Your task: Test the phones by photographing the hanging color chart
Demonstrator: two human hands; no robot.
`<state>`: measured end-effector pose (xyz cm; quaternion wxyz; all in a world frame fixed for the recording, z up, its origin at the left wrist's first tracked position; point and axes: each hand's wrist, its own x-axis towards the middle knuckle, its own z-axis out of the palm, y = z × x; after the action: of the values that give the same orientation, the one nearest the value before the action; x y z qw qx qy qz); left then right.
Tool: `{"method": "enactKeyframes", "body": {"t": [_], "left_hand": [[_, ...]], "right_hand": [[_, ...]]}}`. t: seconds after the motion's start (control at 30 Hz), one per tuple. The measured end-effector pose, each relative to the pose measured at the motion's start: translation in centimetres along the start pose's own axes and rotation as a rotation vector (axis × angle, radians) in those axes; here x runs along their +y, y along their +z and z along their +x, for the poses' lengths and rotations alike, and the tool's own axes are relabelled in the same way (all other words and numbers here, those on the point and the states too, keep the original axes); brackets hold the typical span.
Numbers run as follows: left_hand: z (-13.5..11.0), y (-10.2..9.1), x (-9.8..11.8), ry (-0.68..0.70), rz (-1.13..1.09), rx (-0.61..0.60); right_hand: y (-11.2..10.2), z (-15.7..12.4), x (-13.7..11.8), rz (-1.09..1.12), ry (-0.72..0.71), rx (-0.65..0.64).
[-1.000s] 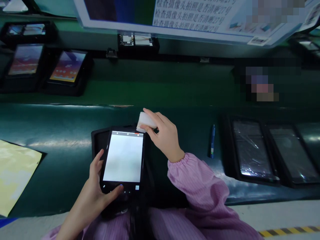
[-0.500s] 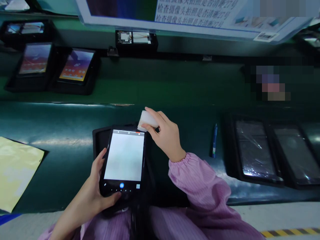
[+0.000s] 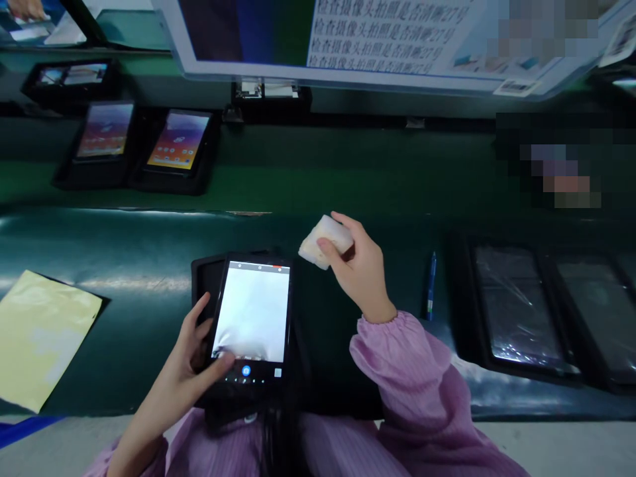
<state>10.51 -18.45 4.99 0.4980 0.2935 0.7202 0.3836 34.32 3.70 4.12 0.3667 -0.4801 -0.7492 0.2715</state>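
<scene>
A black tablet point(image 3: 251, 318) is sitting in the left hand point(image 3: 179, 371), partly over a black tray point(image 3: 209, 278). The fingers are curling behind its edge while the thumb is reaching the lower screen near a blue on-screen button point(image 3: 246, 371), and a light hold is keeping the tablet steady. Just right of the tablet, the right hand point(image 3: 360, 271) is pinching a white foam block point(image 3: 325, 242). Further right, a blue pen point(image 3: 431, 285) and film-covered tablets point(image 3: 517, 311) are lying on the green bench point(image 3: 149, 245); left of the tablet, a yellow sheet point(image 3: 42, 338) is lying flat; beyond it, lit tablets point(image 3: 179, 140) are sitting beneath a printed Chinese sign point(image 3: 377, 40).

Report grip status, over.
Left grip on tablet, thumb at lower screen. Right grip holding white foam block, right of tablet. Blue pen further right.
</scene>
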Motion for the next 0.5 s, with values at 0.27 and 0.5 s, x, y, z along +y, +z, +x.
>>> {"method": "enactKeyframes", "body": {"t": [0.27, 0.5], "left_hand": [[1.6, -0.4, -1.8, -0.072, -0.216, 0.097], [-1.2, -0.1, -3.8, -0.071, -0.314, 0.207]], "right_hand": [[-1.2, 0.2, 2.1, -0.005, 0.164, 0.004], [-1.8, 0.4, 1.7, -0.025, 0.182, 0.003]]}}
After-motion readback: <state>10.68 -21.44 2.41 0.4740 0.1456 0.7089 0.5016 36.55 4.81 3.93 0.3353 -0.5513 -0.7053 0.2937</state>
